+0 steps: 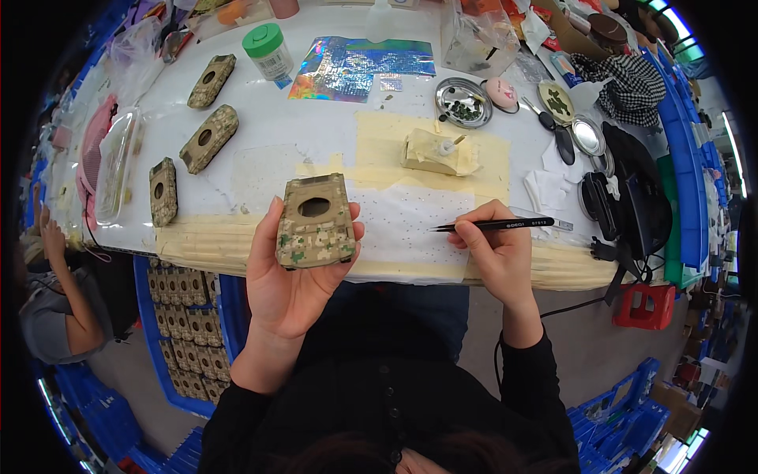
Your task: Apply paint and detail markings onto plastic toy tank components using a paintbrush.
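My left hand (288,296) cradles a camouflage model tank hull (316,237), its round turret opening facing up. Fingers and thumb wrap its two sides. Between thumb and fingers my right hand (497,253) pinches black tweezers (505,225), their tips pointing left over a white sheet (395,229) dotted with tiny dark specks. Whether the tips grip anything is too small to tell. Three similar hulls, a far one (212,81), a middle one (209,139) and a near one (163,192), lie on the table to the left. Beyond the sheet stands a tape-covered block (440,152) with a small nozzle-tipped bottle.
A blue crate (146,316) full of hulls stands below the table at left. Farther back are a green-lidded jar (264,39), holographic sheets (363,59) and a round metal dish (463,103) with small green parts. A black bag (639,189) lies right. Another person (67,300) sits at left.
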`<state>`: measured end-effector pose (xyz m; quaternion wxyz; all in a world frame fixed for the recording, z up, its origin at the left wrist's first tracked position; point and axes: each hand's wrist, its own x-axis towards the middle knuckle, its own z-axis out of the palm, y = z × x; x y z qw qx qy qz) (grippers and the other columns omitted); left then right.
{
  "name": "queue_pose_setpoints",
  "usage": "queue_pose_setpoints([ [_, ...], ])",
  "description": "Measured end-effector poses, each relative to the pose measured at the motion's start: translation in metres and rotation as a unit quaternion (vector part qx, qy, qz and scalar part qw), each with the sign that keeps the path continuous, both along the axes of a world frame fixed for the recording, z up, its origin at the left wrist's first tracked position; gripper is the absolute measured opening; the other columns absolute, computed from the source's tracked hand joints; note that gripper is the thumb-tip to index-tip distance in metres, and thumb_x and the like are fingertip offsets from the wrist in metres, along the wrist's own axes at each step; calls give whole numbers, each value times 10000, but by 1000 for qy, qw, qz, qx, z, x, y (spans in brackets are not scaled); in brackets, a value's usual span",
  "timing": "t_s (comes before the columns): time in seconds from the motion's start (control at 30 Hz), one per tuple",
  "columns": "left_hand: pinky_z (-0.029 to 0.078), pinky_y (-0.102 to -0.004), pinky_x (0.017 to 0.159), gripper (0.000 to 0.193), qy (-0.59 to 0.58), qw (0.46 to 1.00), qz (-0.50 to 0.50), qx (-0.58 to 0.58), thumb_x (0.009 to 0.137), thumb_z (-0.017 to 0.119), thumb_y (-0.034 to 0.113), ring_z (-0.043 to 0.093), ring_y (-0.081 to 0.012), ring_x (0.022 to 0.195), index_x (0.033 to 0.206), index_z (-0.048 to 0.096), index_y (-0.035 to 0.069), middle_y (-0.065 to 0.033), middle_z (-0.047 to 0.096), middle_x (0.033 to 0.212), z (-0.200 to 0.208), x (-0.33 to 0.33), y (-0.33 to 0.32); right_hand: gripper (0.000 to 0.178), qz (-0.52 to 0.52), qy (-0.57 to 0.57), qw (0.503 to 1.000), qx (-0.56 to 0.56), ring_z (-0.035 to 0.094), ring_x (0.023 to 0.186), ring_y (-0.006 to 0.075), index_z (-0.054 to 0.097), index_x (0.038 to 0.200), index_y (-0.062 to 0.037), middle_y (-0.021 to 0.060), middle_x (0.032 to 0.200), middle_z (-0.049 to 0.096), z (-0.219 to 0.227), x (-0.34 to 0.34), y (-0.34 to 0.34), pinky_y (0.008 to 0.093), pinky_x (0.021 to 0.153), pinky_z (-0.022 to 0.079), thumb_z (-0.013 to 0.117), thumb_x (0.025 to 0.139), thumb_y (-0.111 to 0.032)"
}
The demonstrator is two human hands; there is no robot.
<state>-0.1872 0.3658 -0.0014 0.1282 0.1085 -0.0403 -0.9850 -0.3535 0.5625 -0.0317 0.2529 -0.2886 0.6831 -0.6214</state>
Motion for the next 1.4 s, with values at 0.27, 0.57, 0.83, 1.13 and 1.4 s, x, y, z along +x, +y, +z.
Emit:
queue_pose_setpoints([
  [0.27, 551, -418, 905, 569, 13, 1000, -4, 3, 999, 356, 400, 569, -354, 1109, 1318, 385, -70, -275, 496, 1227, -1, 1, 0, 76, 2, 4, 1000, 9, 630, 730, 108, 564, 907, 15, 70, 814, 640, 1, 1, -1, 227, 685, 510, 602, 911, -50],
  [0.57, 550, -420, 908, 567, 19, 1000, -5, 10, 1002, 343, 399, 568, -357, 1109, 1323, 381, -67, -277, 488, 1235, -1, 1, -1, 96, -6, 4, 1000, 24, 617, 701, 98, 575, 890, 13, 65, 786, 639, 3, 1, -4, 217, 655, 497, 603, 917, -75],
  [0.83, 554, -421, 900, 563, 14, 1000, -2, 8, 1003, 340, 398, 572, -358, 1103, 1321, 386, -64, -278, 492, 1232, -2, 2, -1, 107, -17, 5, 1000, 17, 614, 681, 78, 600, 868, 16, 42, 753, 637, 2, 2, -5, 201, 622, 484, 628, 898, -84],
  [1.13, 554, -418, 899, 562, 13, 1000, -3, 1, 1002, 342, 405, 569, -355, 1114, 1326, 393, -52, -274, 497, 1240, -4, 3, -2, 106, -8, 9, 999, 34, 614, 684, 96, 572, 875, 12, 63, 767, 639, 5, 2, -5, 210, 643, 492, 602, 917, -81],
  [1.4, 555, -414, 901, 563, 11, 1000, -3, 2, 1002, 340, 405, 569, -353, 1115, 1327, 390, -52, -274, 492, 1246, -4, 3, -2, 114, -22, -5, 1000, 9, 620, 684, 73, 611, 861, 19, 35, 753, 640, 3, 3, -5, 193, 616, 481, 628, 899, -87],
])
